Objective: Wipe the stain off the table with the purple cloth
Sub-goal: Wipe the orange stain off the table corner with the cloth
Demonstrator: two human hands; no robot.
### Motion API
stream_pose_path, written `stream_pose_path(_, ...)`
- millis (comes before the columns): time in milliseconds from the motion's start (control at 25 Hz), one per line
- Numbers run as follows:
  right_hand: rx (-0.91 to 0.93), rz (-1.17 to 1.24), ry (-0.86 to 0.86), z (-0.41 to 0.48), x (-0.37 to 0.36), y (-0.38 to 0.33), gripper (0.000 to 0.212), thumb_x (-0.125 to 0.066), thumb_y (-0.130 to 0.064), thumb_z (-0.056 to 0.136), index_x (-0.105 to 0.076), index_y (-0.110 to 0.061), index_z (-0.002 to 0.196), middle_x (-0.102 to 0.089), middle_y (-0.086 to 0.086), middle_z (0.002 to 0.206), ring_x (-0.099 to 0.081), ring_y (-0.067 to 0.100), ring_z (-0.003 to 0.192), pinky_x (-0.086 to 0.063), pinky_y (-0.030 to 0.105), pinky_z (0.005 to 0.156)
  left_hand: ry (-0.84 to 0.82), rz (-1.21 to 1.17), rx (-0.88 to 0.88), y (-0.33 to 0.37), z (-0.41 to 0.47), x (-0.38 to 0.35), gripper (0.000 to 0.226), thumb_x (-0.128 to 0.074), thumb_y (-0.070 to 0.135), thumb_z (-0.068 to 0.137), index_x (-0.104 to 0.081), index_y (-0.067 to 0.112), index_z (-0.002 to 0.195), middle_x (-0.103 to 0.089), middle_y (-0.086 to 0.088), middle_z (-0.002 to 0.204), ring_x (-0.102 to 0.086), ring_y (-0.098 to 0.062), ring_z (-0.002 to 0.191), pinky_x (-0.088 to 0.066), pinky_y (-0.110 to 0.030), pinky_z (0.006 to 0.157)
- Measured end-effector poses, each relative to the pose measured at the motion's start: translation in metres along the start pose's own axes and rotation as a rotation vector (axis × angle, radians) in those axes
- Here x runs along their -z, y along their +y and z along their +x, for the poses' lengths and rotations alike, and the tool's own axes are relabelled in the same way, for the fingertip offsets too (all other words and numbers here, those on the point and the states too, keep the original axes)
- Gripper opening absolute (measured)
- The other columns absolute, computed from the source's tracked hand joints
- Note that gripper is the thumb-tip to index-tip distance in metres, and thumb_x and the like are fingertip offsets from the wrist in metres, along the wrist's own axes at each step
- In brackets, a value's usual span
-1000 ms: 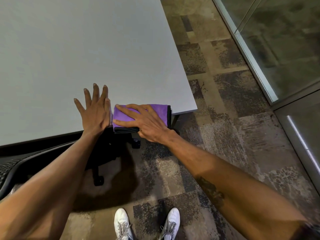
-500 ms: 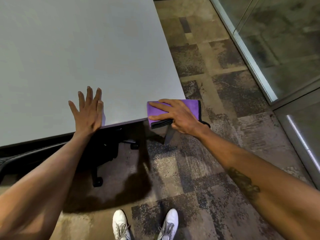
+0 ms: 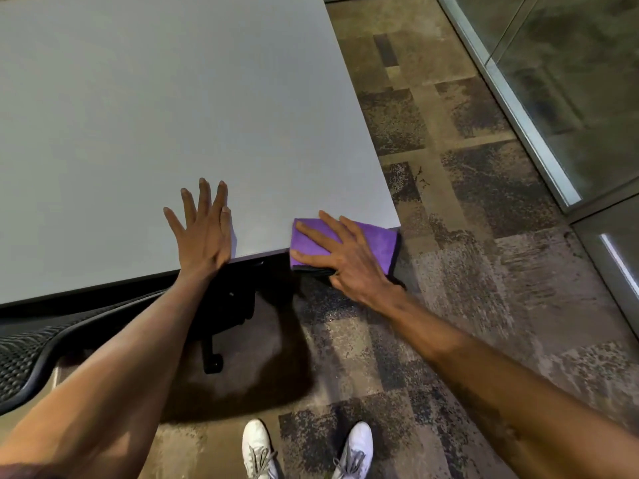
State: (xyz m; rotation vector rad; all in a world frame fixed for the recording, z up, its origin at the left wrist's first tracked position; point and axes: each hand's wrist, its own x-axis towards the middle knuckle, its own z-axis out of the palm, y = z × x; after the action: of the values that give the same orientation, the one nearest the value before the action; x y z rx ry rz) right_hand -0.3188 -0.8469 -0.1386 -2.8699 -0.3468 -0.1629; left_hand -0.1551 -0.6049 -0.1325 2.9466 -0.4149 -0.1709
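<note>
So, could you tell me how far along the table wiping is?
Done, apparently: no stain shows on the visible grey table. In hand: the right hand presses the purple cloth flat at the near right corner, partly overhanging the edge; the left hand rests flat on the top beside it. Left: I cannot tell whether any mark lies under the cloth, so perhaps a final check.

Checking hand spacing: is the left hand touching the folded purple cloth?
Apart. The head view shows bare grey tabletop between the left hand and the folded purple cloth.
</note>
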Motion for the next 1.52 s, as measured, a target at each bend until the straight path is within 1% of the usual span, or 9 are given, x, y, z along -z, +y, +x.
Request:
stream_pose_path(80,0.074,-0.014,0.002,0.027,-0.017,-0.037,0.092,-0.059,0.005,0.07,-0.046,-0.047,0.144,-0.031,-0.001,0.164,-0.021,0.038,0.152,-0.013,0.052,0.119,0.005,-0.003,-0.002,-0.001,0.0,-0.001,0.054,-0.011,0.035,0.109,-0.007,0.031,0.163,-0.004,-0.003,0.173,0.002,-0.036,0.159,0.002,-0.07,0.121)
stream_pose_path(200,0.164,-0.129,0.018,0.05,-0.031,-0.062,0.085,-0.065,0.006,0.078,-0.047,-0.044,0.144,-0.032,0.0,0.164,-0.031,0.041,0.147,-0.027,0.055,0.113,0.006,-0.013,-0.011,-0.002,0.0,-0.002,0.054,-0.014,0.035,0.11,-0.008,0.031,0.163,-0.004,-0.002,0.173,0.002,-0.035,0.159,0.001,-0.069,0.121)
stream_pose_path(400,0.34,-0.314,-0.014,0.057,-0.022,-0.047,0.068,-0.069,-0.011,0.09,-0.045,-0.041,0.147,-0.033,0.002,0.163,-0.041,0.039,0.143,-0.039,0.056,0.109,0.015,-0.021,-0.021,0.0,-0.002,-0.001,0.054,-0.016,0.033,0.11,-0.008,0.031,0.164,-0.004,-0.001,0.173,0.003,-0.033,0.159,0.001,-0.067,0.122)
stream_pose_path(520,0.377,-0.306,-0.029,0.052,-0.007,-0.028,0.065,-0.07,-0.01,0.089,-0.05,-0.04,0.144,-0.036,0.001,0.162,-0.044,0.039,0.141,-0.042,0.056,0.109,0.019,-0.015,-0.022,0.001,-0.002,0.0,0.054,-0.015,0.031,0.109,-0.009,0.03,0.163,-0.006,-0.002,0.173,0.001,-0.034,0.159,0.0,-0.068,0.121)
stream_pose_path(760,0.297,-0.348,-0.113,0.013,0.024,0.026,0.071,-0.058,-0.006,0.088,-0.045,-0.046,0.146,-0.025,-0.003,0.166,-0.034,0.037,0.147,-0.032,0.055,0.115,-0.006,-0.026,-0.02,-0.002,0.001,-0.002,0.054,-0.008,0.038,0.109,-0.01,0.031,0.163,-0.005,-0.001,0.173,0.003,-0.033,0.159,0.003,-0.066,0.122)
stream_pose_path(1000,0.132,-0.477,-0.159,-0.044,0.053,0.082,0.083,-0.07,-0.004,0.083,-0.038,-0.042,0.15,-0.021,0.002,0.167,-0.035,0.038,0.146,-0.033,0.055,0.114,-0.073,-0.038,0.033,0.001,-0.002,0.001,0.056,-0.007,0.042,0.109,-0.009,0.029,0.163,-0.001,-0.001,0.173,0.007,-0.033,0.159,0.006,-0.064,0.122)
stream_pose_path(1160,-0.066,-0.557,-0.194,-0.086,0.079,0.106,0.07,-0.068,-0.006,0.085,-0.049,-0.038,0.145,-0.023,0.003,0.167,-0.036,0.039,0.145,-0.035,0.056,0.112,-0.147,-0.082,0.114,0.023,-0.006,0.013,0.053,-0.014,0.034,0.11,-0.014,0.022,0.162,-0.005,-0.005,0.172,0.0,-0.04,0.157,-0.002,-0.068,0.121)
stream_pose_path(1320,-0.372,-0.346,-0.116,-0.098,0.11,0.104,0.074,-0.064,0.002,0.08,-0.054,-0.037,0.142,-0.032,0.005,0.164,-0.04,0.04,0.14,-0.039,0.051,0.105,-0.211,-0.045,0.081,0.056,-0.029,0.025,0.052,-0.017,0.033,0.11,-0.02,0.015,0.159,-0.016,-0.01,0.168,-0.014,-0.041,0.153,-0.011,-0.07,0.119)
stream_pose_path(1520,-0.626,0.426,0.183,-0.05,0.144,0.068,0.067,-0.058,0.002,0.09,-0.048,-0.028,0.148,-0.033,0.005,0.161,-0.045,0.031,0.136,-0.045,0.041,0.101,-0.173,-0.259,-0.055,0.126,-0.052,0.06,0.057,-0.02,0.042,0.11,-0.029,0.016,0.16,-0.023,-0.005,0.169,-0.015,-0.032,0.157,-0.009,-0.055,0.125)
